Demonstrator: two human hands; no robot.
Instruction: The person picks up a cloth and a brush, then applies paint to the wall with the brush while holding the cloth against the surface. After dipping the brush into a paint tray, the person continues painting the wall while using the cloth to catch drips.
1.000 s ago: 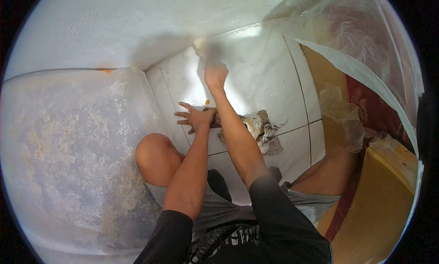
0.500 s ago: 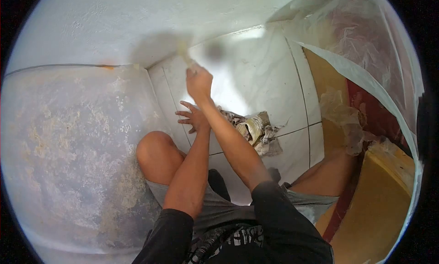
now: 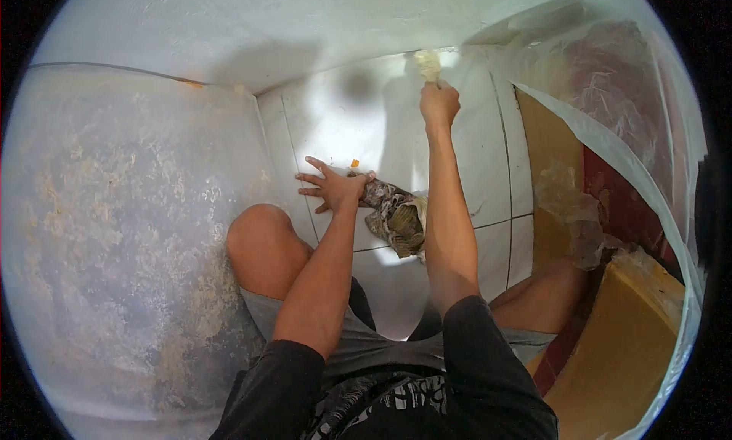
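A pale yellow paintbrush [image 3: 428, 65] points away from me, its head at the line where the white tiled floor [image 3: 396, 142] meets the wall [image 3: 320, 20]. My right hand [image 3: 440, 103] is closed around its handle, which the fingers mostly hide. With fingers spread, my left hand [image 3: 329, 188] leans on the tiles. Its thumb side touches a crumpled, dirty rag [image 3: 396, 215], part of which lies behind my right forearm. A small orange scrap [image 3: 354, 163] lies just beyond the rag.
A blotchy, whitish wall surface [image 3: 137, 234] rises close on my left. To the right stand brown cardboard [image 3: 629, 348] and a dark red panel [image 3: 621, 188], partly draped in clear plastic sheeting [image 3: 610, 127]. My bent knees flank the working area.
My right hand has swept the paintbrush rightward along the foot of the wall. The rag sits further left, against my left hand, and the orange scrap has come into sight.
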